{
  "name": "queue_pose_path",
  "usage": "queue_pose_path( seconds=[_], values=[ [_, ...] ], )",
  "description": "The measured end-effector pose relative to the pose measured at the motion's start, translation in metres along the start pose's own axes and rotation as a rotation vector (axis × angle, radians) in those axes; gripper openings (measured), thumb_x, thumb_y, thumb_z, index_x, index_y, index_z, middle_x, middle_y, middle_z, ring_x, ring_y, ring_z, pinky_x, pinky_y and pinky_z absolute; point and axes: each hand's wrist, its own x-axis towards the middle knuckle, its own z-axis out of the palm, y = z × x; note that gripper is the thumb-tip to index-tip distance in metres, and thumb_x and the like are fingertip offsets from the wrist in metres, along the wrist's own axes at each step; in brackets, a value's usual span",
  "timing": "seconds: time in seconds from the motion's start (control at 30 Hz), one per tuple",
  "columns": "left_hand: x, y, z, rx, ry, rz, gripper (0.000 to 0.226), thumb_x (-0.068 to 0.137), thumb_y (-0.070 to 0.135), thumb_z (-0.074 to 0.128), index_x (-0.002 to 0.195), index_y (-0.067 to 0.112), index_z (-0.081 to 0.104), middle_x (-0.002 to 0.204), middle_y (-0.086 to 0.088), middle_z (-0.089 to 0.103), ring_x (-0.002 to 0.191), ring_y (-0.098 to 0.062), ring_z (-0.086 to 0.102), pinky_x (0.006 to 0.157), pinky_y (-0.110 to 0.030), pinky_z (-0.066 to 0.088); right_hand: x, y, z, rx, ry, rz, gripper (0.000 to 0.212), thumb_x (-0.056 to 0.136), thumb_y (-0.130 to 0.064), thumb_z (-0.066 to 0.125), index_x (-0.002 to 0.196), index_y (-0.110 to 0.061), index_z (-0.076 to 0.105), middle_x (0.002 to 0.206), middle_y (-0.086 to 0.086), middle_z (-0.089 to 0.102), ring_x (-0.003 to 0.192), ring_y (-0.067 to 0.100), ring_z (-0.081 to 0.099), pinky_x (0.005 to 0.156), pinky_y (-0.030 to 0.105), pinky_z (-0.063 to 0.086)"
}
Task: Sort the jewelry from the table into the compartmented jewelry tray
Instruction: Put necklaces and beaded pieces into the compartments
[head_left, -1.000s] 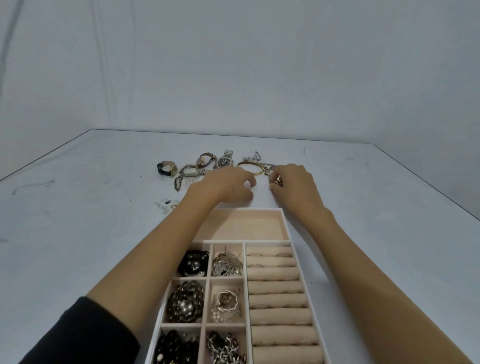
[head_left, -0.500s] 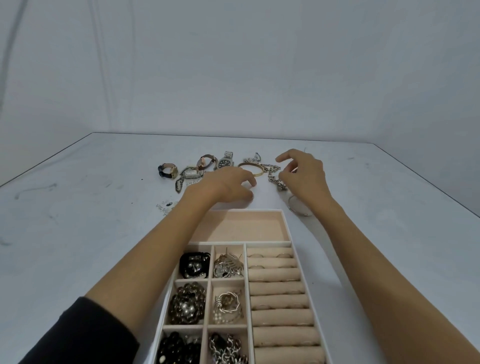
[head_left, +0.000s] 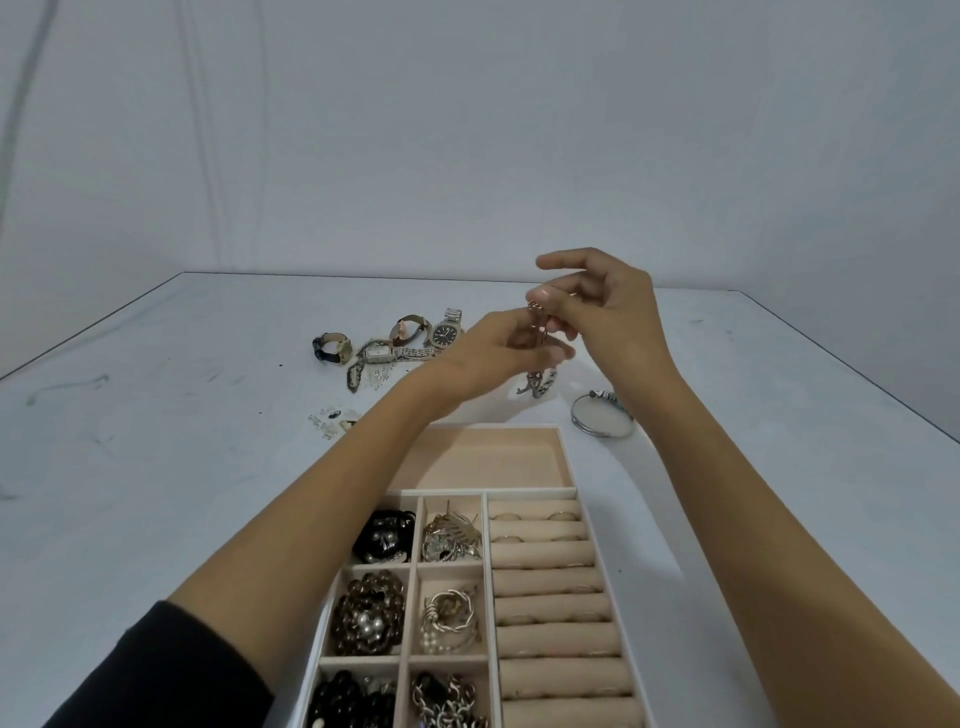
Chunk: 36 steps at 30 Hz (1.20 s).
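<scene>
Both hands are raised above the table beyond the compartmented jewelry tray (head_left: 567, 457). My right hand (head_left: 608, 312) pinches the top of a thin chain bracelet (head_left: 540, 382) between thumb and forefinger, and its lower end dangles just over the table. My left hand (head_left: 498, 353) pinches the same chain a little lower. The tray's far compartment is bare; the small left compartments hold dark bead pieces and silver pieces, and the ring rolls on the right carry a few rings.
Several watches (head_left: 447, 332) lie in a cluster on the white table beyond my left hand. A silver bangle (head_left: 601, 418) lies right of the tray's far corner. Small earrings (head_left: 332, 418) sit left of my left forearm. A grey wall rises behind the table.
Both hands have risen from the table. My right hand lifted the chain bracelet off the surface and my left hand came over to take hold of it. The silver bangle has come into view.
</scene>
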Motion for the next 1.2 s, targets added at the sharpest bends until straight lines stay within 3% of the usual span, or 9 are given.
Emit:
queue_pose_path(
  seconds=[0.23,0.33,0.4,0.53,0.63,0.7,0.9,1.07,1.2],
  values=[
    [-0.003,0.006,-0.011,-0.053,0.124,0.008,0.026,0.101,0.017,0.046,0.111,-0.001,0.062,0.089,-0.01,0.071,0.08,-0.015,0.068,0.077,-0.024,0.054,0.002,0.005,-0.008,0.151,0.03,0.06,0.023,0.095,-0.004,0.051,0.112,-0.012,0.065,0.098,0.013,0.071,0.07,0.015,0.064,0.059,0.023,0.05],
    [-0.003,0.01,-0.016,-0.095,0.177,0.007,0.027,0.102,0.019,0.045,0.113,0.001,0.062,0.091,-0.012,0.07,0.081,-0.018,0.068,0.082,-0.032,0.054,0.006,0.023,-0.013,-0.134,0.061,0.098,0.037,0.087,0.006,0.045,0.107,-0.018,0.065,0.096,0.005,0.07,0.076,0.015,0.061,0.06,0.023,0.047],
    [-0.003,0.013,-0.019,-0.14,0.186,0.014,0.027,0.102,0.018,0.045,0.114,0.0,0.061,0.092,-0.013,0.069,0.081,-0.02,0.068,0.082,-0.032,0.056,0.004,0.038,-0.01,-0.381,-0.088,0.141,0.045,0.081,0.009,0.048,0.111,-0.02,0.066,0.105,0.006,0.067,0.084,0.015,0.056,0.066,0.017,0.042],
    [-0.003,0.013,-0.021,-0.195,0.199,0.01,0.028,0.101,0.017,0.045,0.116,-0.002,0.059,0.096,-0.017,0.068,0.084,-0.025,0.068,0.076,-0.029,0.058,-0.008,0.062,0.004,-0.744,-0.375,0.144,0.035,0.083,-0.018,0.062,0.115,-0.032,0.066,0.121,0.004,0.058,0.111,0.022,0.05,0.095,0.036,0.041],
    [-0.003,0.011,-0.022,-0.196,0.212,0.006,0.028,0.101,0.017,0.045,0.117,-0.002,0.059,0.095,-0.016,0.068,0.088,-0.028,0.066,0.079,-0.031,0.057,-0.007,0.062,0.006,-0.738,-0.319,0.132,0.01,0.081,-0.027,0.063,0.085,-0.03,0.071,0.102,-0.001,0.063,0.103,0.021,0.054,0.092,0.042,0.045],
    [-0.003,0.008,-0.023,-0.197,0.216,-0.002,0.028,0.101,0.016,0.045,0.116,-0.002,0.059,0.092,-0.014,0.068,0.089,-0.029,0.066,0.081,-0.033,0.057,-0.007,0.059,0.004,-0.722,-0.316,0.141,0.008,0.081,-0.026,0.062,0.078,-0.028,0.07,0.095,-0.003,0.064,0.096,0.02,0.057,0.088,0.042,0.047],
    [-0.004,0.004,-0.025,-0.204,0.228,-0.015,0.025,0.101,0.018,0.046,0.113,0.002,0.061,0.092,-0.013,0.069,0.087,-0.026,0.066,0.084,-0.038,0.056,-0.005,0.057,0.006,-0.822,-0.418,0.134,0.028,0.082,-0.013,0.057,0.102,-0.028,0.07,0.115,-0.001,0.06,0.11,0.02,0.052,0.096,0.041,0.042],
    [-0.003,0.004,-0.024,-0.217,0.217,-0.013,0.025,0.101,0.017,0.046,0.113,0.002,0.061,0.091,-0.011,0.069,0.086,-0.025,0.066,0.083,-0.036,0.057,-0.004,0.057,-0.003,-0.764,-0.367,0.117,0.008,0.083,-0.014,0.066,0.089,-0.015,0.071,0.1,0.001,0.057,0.095,0.017,0.051,0.076,0.03,0.04],
    [-0.002,0.001,-0.025,-0.217,0.218,-0.025,0.026,0.101,0.018,0.045,0.114,0.002,0.061,0.094,-0.014,0.069,0.091,-0.027,0.066,0.084,-0.037,0.057,-0.002,0.056,-0.003,-0.809,-0.392,0.1,0.003,0.088,-0.012,0.062,0.086,-0.012,0.064,0.091,-0.004,0.052,0.095,0.018,0.05,0.072,0.026,0.034]
  ],
)
